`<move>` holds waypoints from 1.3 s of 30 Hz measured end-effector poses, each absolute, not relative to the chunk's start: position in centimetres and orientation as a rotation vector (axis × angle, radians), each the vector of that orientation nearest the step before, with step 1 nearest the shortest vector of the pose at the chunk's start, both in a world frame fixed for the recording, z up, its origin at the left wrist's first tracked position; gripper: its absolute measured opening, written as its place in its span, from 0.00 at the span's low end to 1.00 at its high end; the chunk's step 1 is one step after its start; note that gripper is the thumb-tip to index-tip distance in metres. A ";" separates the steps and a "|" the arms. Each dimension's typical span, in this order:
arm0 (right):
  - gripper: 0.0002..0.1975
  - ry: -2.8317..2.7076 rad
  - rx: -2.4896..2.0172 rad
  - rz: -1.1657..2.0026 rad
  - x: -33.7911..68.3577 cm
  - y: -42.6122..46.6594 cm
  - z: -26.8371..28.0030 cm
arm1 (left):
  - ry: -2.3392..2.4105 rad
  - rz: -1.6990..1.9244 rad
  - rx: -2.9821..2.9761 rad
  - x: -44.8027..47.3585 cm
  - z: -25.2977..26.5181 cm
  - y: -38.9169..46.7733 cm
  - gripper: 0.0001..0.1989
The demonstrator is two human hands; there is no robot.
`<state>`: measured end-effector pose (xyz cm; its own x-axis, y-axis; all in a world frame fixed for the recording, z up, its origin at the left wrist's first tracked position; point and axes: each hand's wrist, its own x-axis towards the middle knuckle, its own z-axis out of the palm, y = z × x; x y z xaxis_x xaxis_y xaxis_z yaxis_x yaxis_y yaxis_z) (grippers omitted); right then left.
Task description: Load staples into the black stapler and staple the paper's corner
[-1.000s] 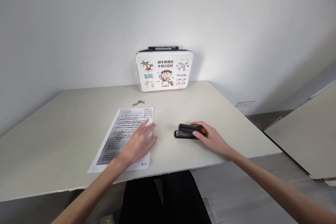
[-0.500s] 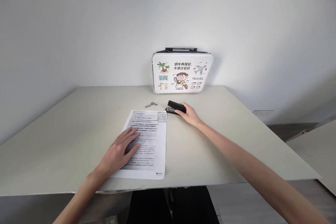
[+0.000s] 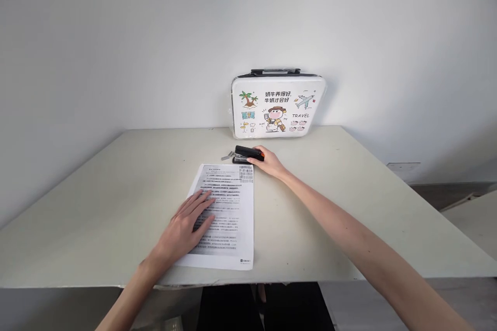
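Observation:
A printed sheet of paper (image 3: 227, 227) lies near the front of the table; I cannot tell whether more sheets are under it. Flat on its left side rests my left hand (image 3: 188, 222), fingers spread. My right hand (image 3: 268, 162) grips the rear of a black stapler (image 3: 247, 153) with an orange spot near its back end. The stapler sits just beyond the paper's top edge, its front pointing left. Small grey strips of staples (image 3: 227, 155) lie by its nose, partly hidden behind it.
A white case (image 3: 277, 108) with cartoon prints and a black handle stands against the wall at the table's back. The pale table (image 3: 97, 207) ends at a front edge just above my legs (image 3: 264, 307).
The stapler in my right hand has moved left, from beside the paper's top right corner to beyond its top edge, now covering some staples. The view has shifted slightly. My left hand stays on the paper.

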<state>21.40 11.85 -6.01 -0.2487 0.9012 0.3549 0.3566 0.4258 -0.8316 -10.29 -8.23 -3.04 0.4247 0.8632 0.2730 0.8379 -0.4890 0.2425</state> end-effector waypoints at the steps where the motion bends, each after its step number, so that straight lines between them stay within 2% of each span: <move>1: 0.26 -1.771 -1.080 0.789 21.6 11.5 -6.2 | 1.556 0.560 2.588 -10.2 -3.1 -8.3 0.26; 6: 0.32 -1.519 -1.078 0.858 25.1 9.1 -7.8 | 1.563 0.627 2.565 -9.9 -3.1 -8.4 0.27; 10: 0.30 -1.448 -1.132 0.846 30.5 6.2 -8.4 | 1.604 0.814 2.504 -11.2 -2.5 -6.3 0.27; 15: 0.25 -1.381 -1.198 0.881 34.9 2.5 -7.6 | 1.756 0.770 2.333 -14.3 -2.6 -2.5 0.34; 22: 0.22 -1.402 -1.225 0.886 34.7 0.7 -6.5 | 1.848 0.625 2.353 -14.6 -3.7 -2.1 0.34; 39: 0.20 -1.403 -1.276 0.860 34.7 0.0 -5.9 | 1.891 0.605 2.301 -14.0 -2.8 -2.5 0.33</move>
